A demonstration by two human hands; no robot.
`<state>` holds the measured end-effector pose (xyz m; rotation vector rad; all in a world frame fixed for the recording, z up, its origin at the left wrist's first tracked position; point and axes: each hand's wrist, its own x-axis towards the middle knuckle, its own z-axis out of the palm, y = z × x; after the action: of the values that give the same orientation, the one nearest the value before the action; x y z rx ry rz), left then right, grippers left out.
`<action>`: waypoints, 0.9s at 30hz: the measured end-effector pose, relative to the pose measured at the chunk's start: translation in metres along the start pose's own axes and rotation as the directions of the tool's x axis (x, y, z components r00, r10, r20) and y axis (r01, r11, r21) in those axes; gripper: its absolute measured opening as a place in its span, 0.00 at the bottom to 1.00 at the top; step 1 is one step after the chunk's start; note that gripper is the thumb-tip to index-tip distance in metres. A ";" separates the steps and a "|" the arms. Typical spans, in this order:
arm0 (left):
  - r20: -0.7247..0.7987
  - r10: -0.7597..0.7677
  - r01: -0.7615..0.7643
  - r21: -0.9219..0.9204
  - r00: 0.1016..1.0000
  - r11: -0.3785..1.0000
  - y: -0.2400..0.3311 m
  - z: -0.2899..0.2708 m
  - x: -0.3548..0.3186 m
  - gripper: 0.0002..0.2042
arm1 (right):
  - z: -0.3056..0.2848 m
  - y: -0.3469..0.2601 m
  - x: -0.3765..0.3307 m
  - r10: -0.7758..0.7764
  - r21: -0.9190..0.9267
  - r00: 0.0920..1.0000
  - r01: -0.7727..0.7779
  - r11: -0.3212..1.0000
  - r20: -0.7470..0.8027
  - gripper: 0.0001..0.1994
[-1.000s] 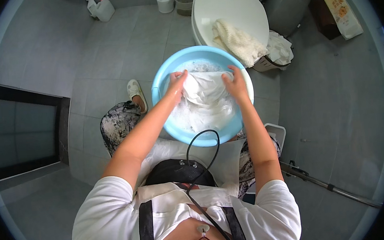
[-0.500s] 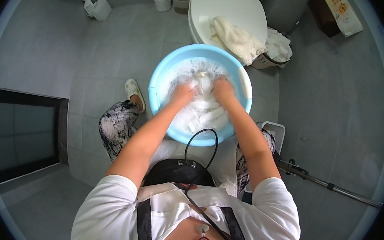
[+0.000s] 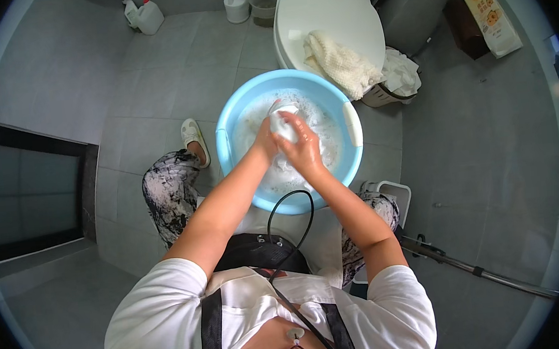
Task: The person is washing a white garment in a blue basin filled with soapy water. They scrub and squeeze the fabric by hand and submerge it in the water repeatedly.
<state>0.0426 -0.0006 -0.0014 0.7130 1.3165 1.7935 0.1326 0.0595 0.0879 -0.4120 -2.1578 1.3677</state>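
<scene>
White cloth (image 3: 282, 125) bunched in a pale blue basin (image 3: 245, 87) of suds (image 3: 323, 129)

The gray tiled floor (image 3: 211, 81) is largest. At the far side, right of centre, stands a white toilet (image 3: 298, 13), its lid down; a cream knit towel (image 3: 338, 61) lies across it, perhaps to stay out of the water. Nearer is the basin, set between and just beyond the patterned trouser legs (image 3: 170, 181), probably so both arms reach it evenly. Suds hide much of its inside.

The right hand (image 3: 300, 145) has its fingers slightly spread and curled over the cloth, facing the left hand (image 3: 264, 138). The left fingers bend around the cloth's left side, partly hidden; how tightly they close cannot be told. Smallest, the cloth bundle sits near the basin's middle, slightly toward the far side, seemingly braced from both sides so it does not slip.
</scene>
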 end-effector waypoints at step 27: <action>-0.443 -0.482 0.509 -0.066 0.756 0.858 0.048 -0.023 -0.002 0.18 | -0.051 0.082 0.026 0.295 -0.550 0.956 -0.245 0.798 0.002 0.13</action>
<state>0.0127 -0.0215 0.0374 -0.0595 1.6734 1.5153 0.1394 0.1454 0.0386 -0.9259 -2.6310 0.8811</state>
